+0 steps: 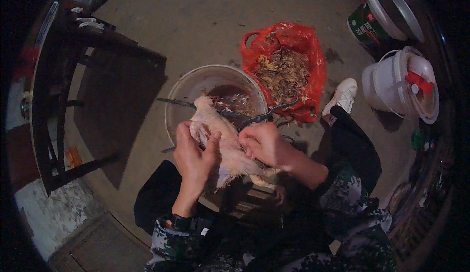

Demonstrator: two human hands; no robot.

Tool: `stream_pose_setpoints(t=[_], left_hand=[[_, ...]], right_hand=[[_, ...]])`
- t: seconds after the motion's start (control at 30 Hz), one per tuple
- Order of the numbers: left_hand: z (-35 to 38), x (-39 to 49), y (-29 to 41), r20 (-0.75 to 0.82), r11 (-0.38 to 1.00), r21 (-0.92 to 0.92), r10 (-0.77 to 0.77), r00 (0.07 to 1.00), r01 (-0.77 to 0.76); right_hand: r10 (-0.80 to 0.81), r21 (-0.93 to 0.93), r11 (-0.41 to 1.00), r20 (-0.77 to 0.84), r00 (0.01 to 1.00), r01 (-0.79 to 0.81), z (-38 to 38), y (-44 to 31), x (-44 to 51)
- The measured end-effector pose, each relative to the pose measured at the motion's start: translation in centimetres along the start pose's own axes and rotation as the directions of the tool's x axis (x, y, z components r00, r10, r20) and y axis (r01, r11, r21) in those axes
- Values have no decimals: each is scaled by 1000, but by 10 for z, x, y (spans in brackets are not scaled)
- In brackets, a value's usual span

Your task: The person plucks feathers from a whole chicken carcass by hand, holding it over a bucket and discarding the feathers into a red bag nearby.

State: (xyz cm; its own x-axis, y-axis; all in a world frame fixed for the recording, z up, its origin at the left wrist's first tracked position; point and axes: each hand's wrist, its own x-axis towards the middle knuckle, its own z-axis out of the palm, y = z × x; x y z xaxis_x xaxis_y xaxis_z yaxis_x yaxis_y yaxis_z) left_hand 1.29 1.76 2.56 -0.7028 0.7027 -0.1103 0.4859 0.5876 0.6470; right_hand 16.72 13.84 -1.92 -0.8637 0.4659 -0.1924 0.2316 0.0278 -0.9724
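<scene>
A mostly plucked poultry carcass (231, 143) lies over the near edge of a round basin (216, 70), on dark metal bars. My left hand (196, 151) holds a folded part of the bird, likely a wing, between thumb and fingers. My right hand (264, 143) is closed against the bird's right side, its fingertips pinched at the skin; whether feathers are between them is too small to tell. A yellowish foot (262, 181) shows at the near end. Long dark metal tongs (271, 115) rest across the basin under the carcass. Murky water with feathers (235, 101) is inside the basin.
Beyond the basin at right, a red plastic bag (319, 66) holds wet feathers. A white lidded bucket (385, 81) and a green-and-white bucket (367, 24) stand at the right. A dark wooden stool or table (121, 48) is at left. My white shoe (345, 94) is near the bag.
</scene>
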Motion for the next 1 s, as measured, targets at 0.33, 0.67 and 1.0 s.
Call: stream_pose_setpoints(t=[0.33, 0.67, 1.0], left_hand=[[1, 2, 7, -48, 999, 16, 35, 998, -34], [2, 2, 2, -27, 1000, -21, 17, 999, -18], [1, 1, 2, -13, 1000, -10, 4, 1000, -5]], right_hand=[[-64, 111, 991, -74, 995, 71, 5, -3, -2], [104, 330, 935, 92, 990, -128, -6, -5, -11], [119, 388, 912, 72, 990, -138, 5, -3, -8]])
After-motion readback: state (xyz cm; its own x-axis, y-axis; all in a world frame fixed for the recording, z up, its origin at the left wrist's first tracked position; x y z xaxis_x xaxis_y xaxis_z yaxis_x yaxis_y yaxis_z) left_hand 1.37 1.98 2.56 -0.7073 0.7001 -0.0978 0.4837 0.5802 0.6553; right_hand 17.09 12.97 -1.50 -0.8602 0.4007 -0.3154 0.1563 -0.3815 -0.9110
